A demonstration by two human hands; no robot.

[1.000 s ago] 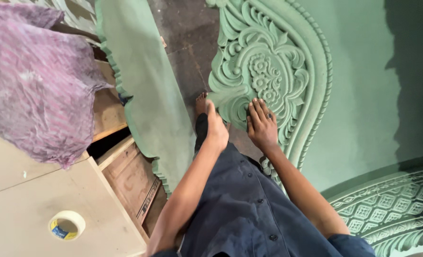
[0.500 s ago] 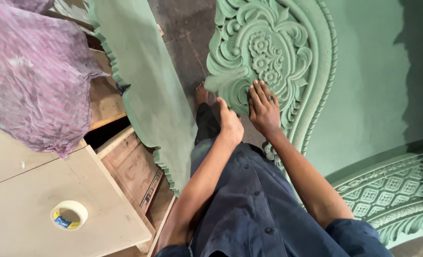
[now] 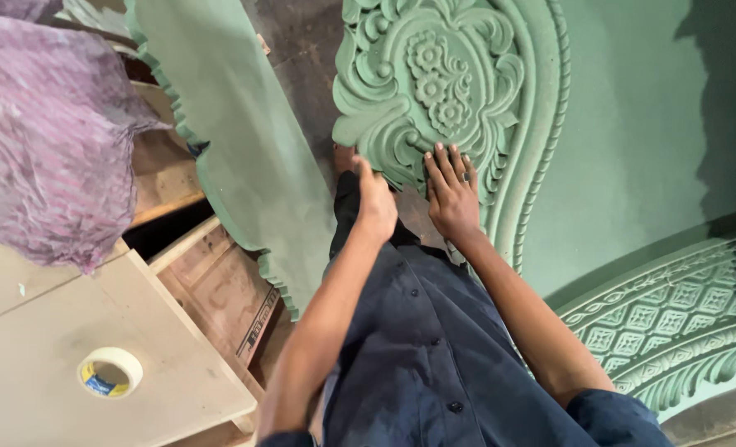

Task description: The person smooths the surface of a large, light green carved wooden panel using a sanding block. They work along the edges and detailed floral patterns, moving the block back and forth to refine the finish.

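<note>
- Carved green panel stands ahead of us, right of a plain green scalloped board.
- Our right hand lies open, fingers spread, flat on its carving.
- Our left hand touches its lower edge; grip unclear.
- Tape roll sits on the table, near left.

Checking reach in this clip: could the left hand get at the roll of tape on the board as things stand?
Probably yes. The left hand rests by the carved green panel, holding nothing visible, and the tape roll lies uncovered on the pale board on that same side.
</note>
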